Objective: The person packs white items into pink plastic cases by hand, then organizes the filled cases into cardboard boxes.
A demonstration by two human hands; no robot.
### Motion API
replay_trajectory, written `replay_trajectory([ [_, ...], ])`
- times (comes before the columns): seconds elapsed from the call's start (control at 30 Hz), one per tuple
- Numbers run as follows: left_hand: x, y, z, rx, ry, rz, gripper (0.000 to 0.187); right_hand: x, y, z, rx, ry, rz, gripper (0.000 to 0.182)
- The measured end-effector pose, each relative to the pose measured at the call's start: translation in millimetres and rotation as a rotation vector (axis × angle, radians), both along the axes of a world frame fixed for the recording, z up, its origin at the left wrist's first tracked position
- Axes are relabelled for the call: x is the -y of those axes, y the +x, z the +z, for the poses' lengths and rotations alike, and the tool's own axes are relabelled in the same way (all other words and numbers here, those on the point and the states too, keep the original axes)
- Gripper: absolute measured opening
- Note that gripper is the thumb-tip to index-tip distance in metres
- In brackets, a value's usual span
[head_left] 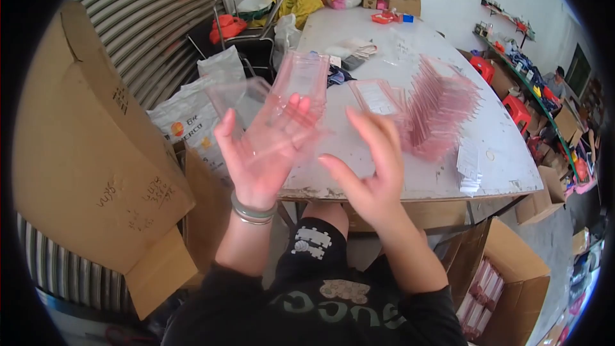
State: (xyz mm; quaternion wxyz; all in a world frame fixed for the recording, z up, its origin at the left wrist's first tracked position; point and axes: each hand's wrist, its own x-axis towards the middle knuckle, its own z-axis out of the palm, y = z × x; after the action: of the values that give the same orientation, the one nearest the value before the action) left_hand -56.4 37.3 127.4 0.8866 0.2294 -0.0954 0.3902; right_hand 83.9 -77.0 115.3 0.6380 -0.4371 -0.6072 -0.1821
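A clear, pinkish plastic piece (282,131), blurred by motion, lies across the palm and fingers of my left hand (262,154). That hand is palm up with its fingers spread, and the plastic rests on it. My right hand (375,170) is just to the right, thumb and fingers apart, with nothing visible between them. Beyond my left hand, a stack of clear pink-edged pieces (302,77) lies on the white table (397,25). A long fanned row of similar pieces (442,112) is on the right, beside a flat piece with a white label (377,97).
White cards (469,166) are stacked near the table's front right edge. An open carton with packed pieces (490,288) stands low right. Large cardboard boxes (96,147) and white sacks (186,115) are at left. A person (556,83) sits by far-right shelves.
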Motion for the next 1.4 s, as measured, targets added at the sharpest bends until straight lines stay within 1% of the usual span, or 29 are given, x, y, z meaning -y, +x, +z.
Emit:
replay_trajectory([
  [0.1,9.9,5.3,-2.4,0.015,-0.024,0.022,0.094,5.5,-12.9,-12.2,0.288,0.126,-0.092,0.052],
  [0.13,13.7,7.5,-4.9,0.024,-0.036,0.029,0.094,2.4,-19.6,-16.4,0.339,0.172,-0.16,0.042],
  [0.2,20.6,13.1,-7.7,0.043,-0.059,0.037,0.095,0.1,-20.8,-22.1,0.334,0.233,-0.214,0.039],
  [0.3,39.6,15.7,-3.8,-0.006,-0.136,0.043,0.073,7.4,-18.6,-20.1,0.385,0.338,-0.276,0.035],
  [0.4,43.0,14.6,-8.6,-0.017,-0.101,0.055,0.093,14.7,-20.5,-19.3,0.397,0.373,-0.293,0.034],
  [0.5,54.7,12.7,-8.1,0.028,-0.125,0.006,0.072,16.7,-29.2,-16.7,0.319,0.351,-0.231,0.034],
  [0.6,68.9,9.5,-6.4,0.018,-0.045,0.042,0.071,22.0,-40.2,-13.9,0.227,0.354,-0.169,0.033],
  [0.73,88.4,3.3,5.7,0.028,-0.077,0.092,0.068,38.4,-47.9,-6.3,0.203,0.345,-0.18,0.032],
  [0.83,94.9,0.2,9.9,0.041,-0.075,0.07,0.067,50.8,-49.4,2.3,0.279,0.352,-0.267,0.032],
  [0.93,94.5,-4.2,8.8,0.056,-0.095,0.038,0.066,58.6,-52.0,5.3,0.361,0.378,-0.302,0.033],
  [1.03,94.4,-9.3,9.1,0.052,-0.065,0.05,0.065,58.1,-59.3,-3.1,0.37,0.333,-0.267,0.034],
  [1.13,104.7,-3.4,9.2,0.029,-0.018,0.1,0.062,59.2,-55.3,-2.1,0.312,0.358,-0.213,0.037],
  [1.2,111.3,-1.2,6.4,-0.029,0.014,0.119,0.06,69.3,-57.6,0.4,0.274,0.231,-0.164,0.041],
  [1.33,114.0,11.7,6.0,-0.011,0.044,0.16,0.058,86.0,-45.7,-7.9,0.286,0.02,-0.1,0.054],
  [1.4,115.5,23.7,1.2,-0.017,0.057,0.154,0.058,91.8,-38.1,-3.9,0.235,-0.038,-0.062,0.058],
])
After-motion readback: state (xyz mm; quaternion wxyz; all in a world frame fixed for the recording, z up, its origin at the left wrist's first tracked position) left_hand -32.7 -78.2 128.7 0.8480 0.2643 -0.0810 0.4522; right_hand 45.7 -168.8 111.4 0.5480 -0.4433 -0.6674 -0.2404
